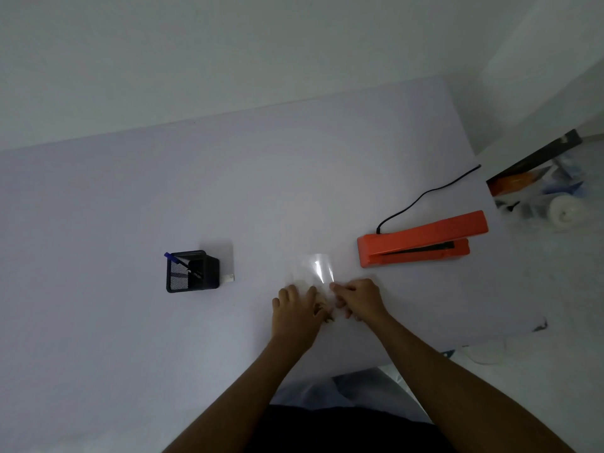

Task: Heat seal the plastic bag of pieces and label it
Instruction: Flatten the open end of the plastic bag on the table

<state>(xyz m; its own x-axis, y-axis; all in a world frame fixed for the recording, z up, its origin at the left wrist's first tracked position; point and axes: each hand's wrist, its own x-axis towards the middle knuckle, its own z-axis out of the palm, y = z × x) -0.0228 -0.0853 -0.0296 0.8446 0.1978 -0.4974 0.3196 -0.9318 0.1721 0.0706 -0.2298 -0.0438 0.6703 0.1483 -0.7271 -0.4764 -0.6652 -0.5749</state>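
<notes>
The clear plastic bag [315,273] lies flat on the white counter [130,197], just left of the hinge end of the orange heat sealer [421,238] and well right of the black mesh pen holder [191,271]. It looks thin, limp and glossy, so I judge it very light, soft and slippery; it would crumple or slide rather than hold a shape. The pieces inside are too dim and too hidden under the hands to make out, and they probably carry what little weight there is. A sensible hold would be a pinch at both corners of one edge, keeping the film taut so the open mouth can go flat into the sealer.

Both hands rest on the end of the bag farthest from the sealer's cord [425,194]. The left hand [299,310] lies palm down with fingers spread, pressing the film to the counter rather than closing on it. The right hand [358,299] has its fingers curled inward at the bag's edge; this grip seems to pinch the film, but whether it is truly closed on it I cannot tell. A small white label [227,278] lies beside the pen holder, and a blue pen [175,258] stands in it.
</notes>
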